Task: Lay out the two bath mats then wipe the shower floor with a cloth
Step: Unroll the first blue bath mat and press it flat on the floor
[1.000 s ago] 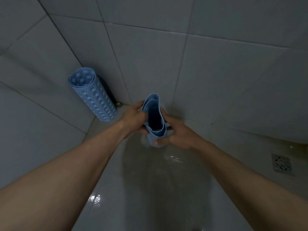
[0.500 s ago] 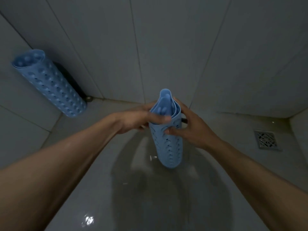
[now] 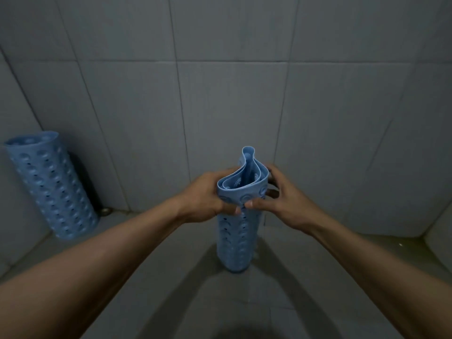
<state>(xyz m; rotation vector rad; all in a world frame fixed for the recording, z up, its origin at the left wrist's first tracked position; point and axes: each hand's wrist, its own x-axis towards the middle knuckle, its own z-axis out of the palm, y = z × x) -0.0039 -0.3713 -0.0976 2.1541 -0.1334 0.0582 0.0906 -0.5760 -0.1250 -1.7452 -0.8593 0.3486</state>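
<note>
At the middle of the view, in front of the grey tiled wall (image 3: 220, 106), both hands hold a rolled light-blue bath mat (image 3: 234, 243) upright. The left hand (image 3: 203, 199) wraps round the left side of the roll near its top, fingers curled, with the thumb tip lying on the front of the mat. The right hand (image 3: 286, 201) grips the right side at the same height: its thumb presses the front of the roll just beside the left thumb, and its fingers curl round the far side. Both hands are closed on this mat, and both bare forearms reach in from the lower corners.

The top of the held roll is loose. Its layers show as a flattened spiral, and on the far side one fold rises to a narrow loop above the rest. Round suction cups and small holes cover the outer face. The lower end hangs down toward the shower floor (image 3: 256, 304); whether it touches the floor or sits just above it cannot be told. A dark shadow spreads across the floor below the roll.

Well apart to the left, the second bath mat (image 3: 51, 187) stands as a rolled cylinder of the same blue with the same cups and holes. Its base is on the floor near the corner, and its top tilts left against the side wall. Just right of its base, at the foot of the back wall, sits a small round metal fitting (image 3: 105, 211), too small to make out.
</note>
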